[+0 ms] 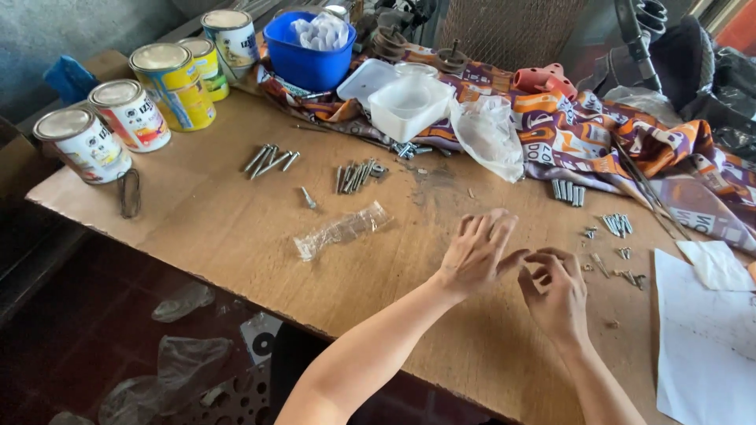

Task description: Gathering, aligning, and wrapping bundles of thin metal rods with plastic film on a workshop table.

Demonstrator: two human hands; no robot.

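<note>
Two hands meet over the bare middle of the cardboard-covered table [236, 228], fingertips almost touching. Left hand [475, 253]: fingers fanned and raised, thumb reaching right toward the other hand; it grips nothing that can be seen. Right hand [556, 293]: fingers curled inward, thumb and forefinger drawn close as if pinching something small (whether a part lies between them cannot be told, since the fingers hide the spot). Nearest loose hardware is the scatter of small screws [627, 275], lying just right of and slightly beyond the right hand, so the right hand is the nearer one. A row of short bolts [617, 225] lies farther back on the same side, long axes running roughly away from the person; another cluster of bolts [568, 191] sits against the patterned cloth [598, 134]. To the left of the left hand, well apart, lies an empty clear plastic bag [342, 230], its length slanting up to the right; beyond it are two groups of long bolts [270, 160] [356, 176]. Paint tins [163, 85] stand along the far left edge.
</note>
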